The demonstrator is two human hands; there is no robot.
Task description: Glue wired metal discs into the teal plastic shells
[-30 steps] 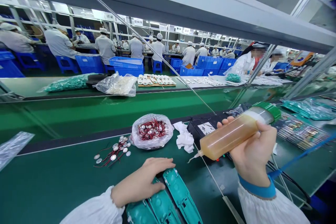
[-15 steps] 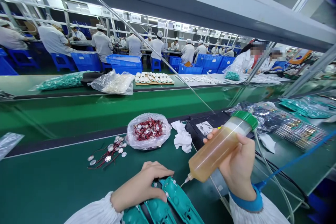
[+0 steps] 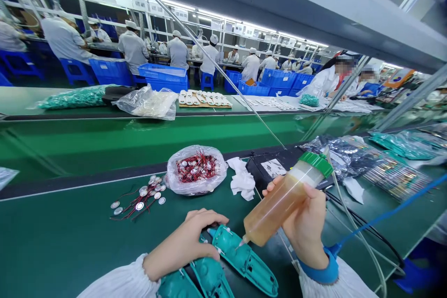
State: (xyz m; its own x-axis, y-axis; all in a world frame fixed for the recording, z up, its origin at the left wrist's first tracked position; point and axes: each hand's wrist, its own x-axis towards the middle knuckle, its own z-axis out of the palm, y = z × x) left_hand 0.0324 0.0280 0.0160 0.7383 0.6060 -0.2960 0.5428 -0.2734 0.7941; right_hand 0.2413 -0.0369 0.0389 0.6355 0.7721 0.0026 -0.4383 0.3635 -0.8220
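Note:
My right hand (image 3: 307, 219) is wrapped round a large dispensing syringe (image 3: 279, 205) of amber liquid with a green cap. The syringe tilts down to the left, its thin needle tip at the inside of the rightmost teal plastic shell (image 3: 240, 253). My left hand (image 3: 190, 240) curves over the upper ends of the shells, thumb pressed on the middle teal shell (image 3: 211, 274) and fingertips by the rightmost one's end. Another teal shell (image 3: 178, 285) lies partly under my left wrist. The fingers' undersides are hidden.
A plastic bag (image 3: 171, 177) of discs with red wires sits ahead, loose wired discs (image 3: 139, 206) to its left. Crumpled tissue (image 3: 241, 179) lies near a black box (image 3: 260, 167). A hose (image 3: 337, 181) trails from the syringe cap; a blue cord (image 3: 380, 216) runs from my right wristband.
The syringe and my right hand have moved slightly left and down, bringing the needle tip over the rightmost shell. That shell has swung outward, away from the middle one.

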